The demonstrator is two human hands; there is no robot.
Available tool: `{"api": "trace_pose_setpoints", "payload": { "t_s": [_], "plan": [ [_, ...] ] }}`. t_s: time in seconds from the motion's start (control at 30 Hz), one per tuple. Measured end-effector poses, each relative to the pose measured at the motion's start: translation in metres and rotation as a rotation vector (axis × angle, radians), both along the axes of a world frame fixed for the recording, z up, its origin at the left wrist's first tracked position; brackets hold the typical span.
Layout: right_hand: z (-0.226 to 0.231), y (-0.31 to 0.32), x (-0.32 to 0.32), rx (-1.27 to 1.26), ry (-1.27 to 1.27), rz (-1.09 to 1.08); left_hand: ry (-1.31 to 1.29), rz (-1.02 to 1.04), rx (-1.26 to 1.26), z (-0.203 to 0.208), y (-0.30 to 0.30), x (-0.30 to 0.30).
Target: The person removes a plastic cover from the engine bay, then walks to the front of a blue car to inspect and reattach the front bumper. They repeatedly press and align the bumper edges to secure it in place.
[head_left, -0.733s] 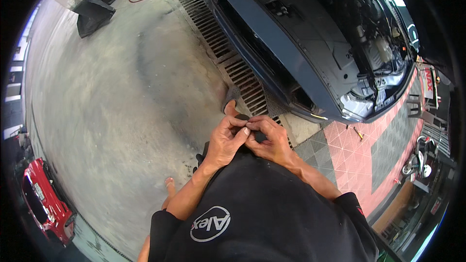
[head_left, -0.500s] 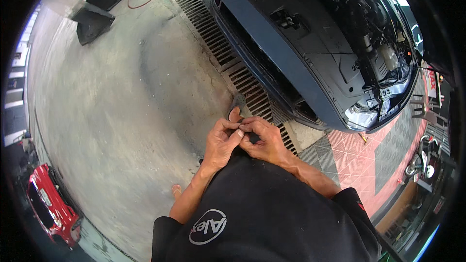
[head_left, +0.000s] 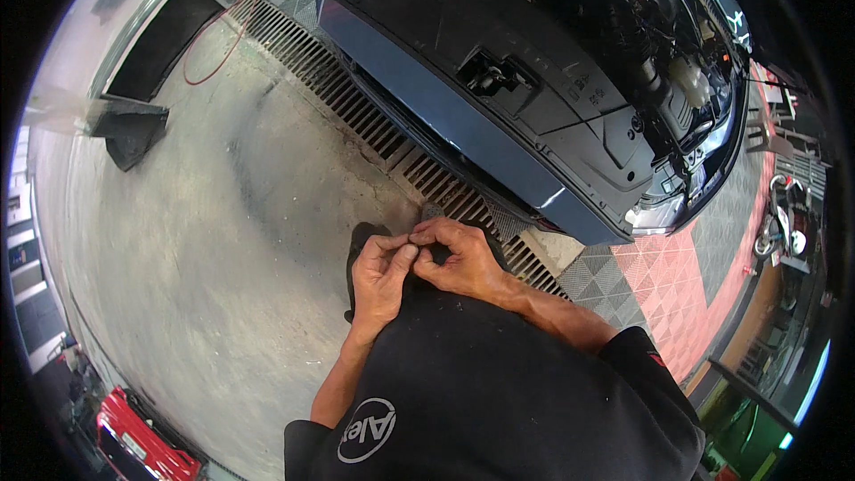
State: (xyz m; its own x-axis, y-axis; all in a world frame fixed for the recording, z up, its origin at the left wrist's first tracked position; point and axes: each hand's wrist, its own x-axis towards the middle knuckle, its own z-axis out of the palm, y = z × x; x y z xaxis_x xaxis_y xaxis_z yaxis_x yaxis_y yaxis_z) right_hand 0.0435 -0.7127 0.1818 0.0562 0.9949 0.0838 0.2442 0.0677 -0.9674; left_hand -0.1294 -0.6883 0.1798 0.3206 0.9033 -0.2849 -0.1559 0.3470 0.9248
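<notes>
My left hand (head_left: 381, 281) and my right hand (head_left: 459, 256) meet in front of my dark shirt, thumbs and fingertips pinched together. Whatever lies between the fingertips is too small to make out. Just beyond them stands the front of a dark blue car (head_left: 445, 111) with its engine bay (head_left: 614, 44) uncovered. Neither hand touches the car. A black cover panel (head_left: 552, 98) with a latch (head_left: 496, 76) runs along the top of its nose.
A slotted drain grate (head_left: 334, 93) crosses the floor beside the bumper. Concrete (head_left: 205, 240) spreads to the left, red and grey tiles (head_left: 663, 281) to the right. A dark panel (head_left: 134, 134) and a red hose (head_left: 214, 76) are at far left. A red car (head_left: 147, 441) and a motorcycle (head_left: 781, 218) stand farther off.
My view has shifted, so the car sits farther left and more of its front shows. Both hands stay pinched together, slightly farther left in view. My feet have moved.
</notes>
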Motion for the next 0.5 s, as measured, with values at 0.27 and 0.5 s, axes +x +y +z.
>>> {"api": "trace_pose_setpoints", "payload": {
  "t_s": [0.27,0.5],
  "plan": [
    [0.000,0.062,-0.004,0.047,-0.130,-0.278,0.358,-0.293,0.390,0.009,0.105,0.008],
    [0.008,0.121,-0.034,-0.038,-0.187,-0.604,0.449,-0.802,0.933,0.016,0.227,0.009]
  ]
}}
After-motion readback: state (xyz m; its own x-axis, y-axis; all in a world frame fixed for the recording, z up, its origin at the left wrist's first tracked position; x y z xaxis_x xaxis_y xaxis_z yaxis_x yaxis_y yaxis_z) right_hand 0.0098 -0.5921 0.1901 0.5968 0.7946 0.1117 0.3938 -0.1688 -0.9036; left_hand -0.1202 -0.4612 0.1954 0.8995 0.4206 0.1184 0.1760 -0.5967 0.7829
